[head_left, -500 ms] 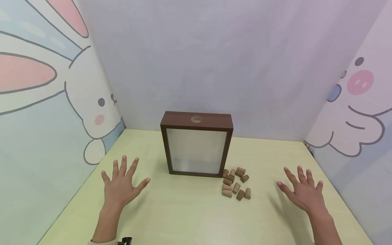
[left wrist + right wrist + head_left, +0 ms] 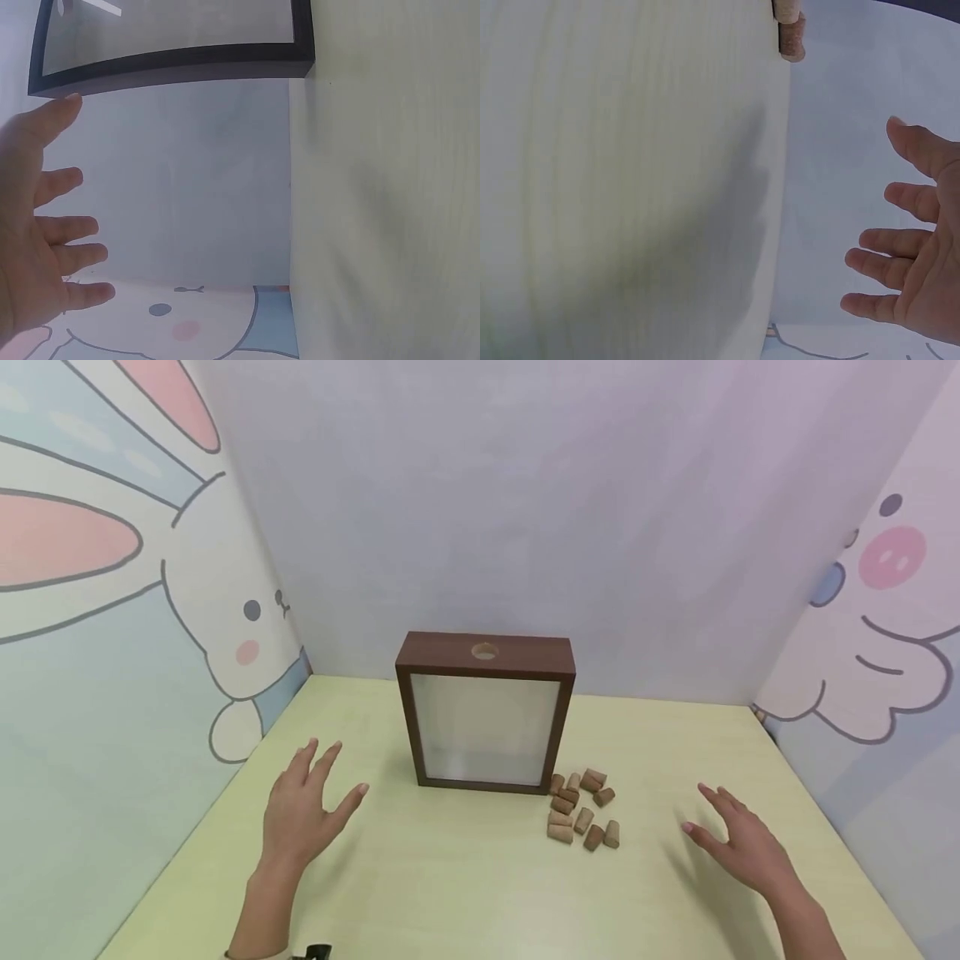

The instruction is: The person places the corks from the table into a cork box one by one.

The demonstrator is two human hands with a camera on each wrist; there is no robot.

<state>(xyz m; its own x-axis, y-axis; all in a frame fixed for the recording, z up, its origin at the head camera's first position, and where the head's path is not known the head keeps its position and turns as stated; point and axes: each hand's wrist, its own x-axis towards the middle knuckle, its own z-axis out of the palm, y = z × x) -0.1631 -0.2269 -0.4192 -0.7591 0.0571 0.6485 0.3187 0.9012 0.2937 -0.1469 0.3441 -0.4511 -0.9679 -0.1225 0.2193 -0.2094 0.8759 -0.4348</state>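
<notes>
OK, left hand lower left, right hand lower right: fingers apart, holding nothing. Corks on counter right of centre: likely light, grippy; pinch the barrels. Box, centre, looks stiff; grip wooden sides.

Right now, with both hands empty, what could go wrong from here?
The box, standing upright on a narrow side, might tip if bumped. The corks lie loose on their sides, so a brush from the right hand could set some rolling. Grabbing those beside the box could jog it.
</notes>
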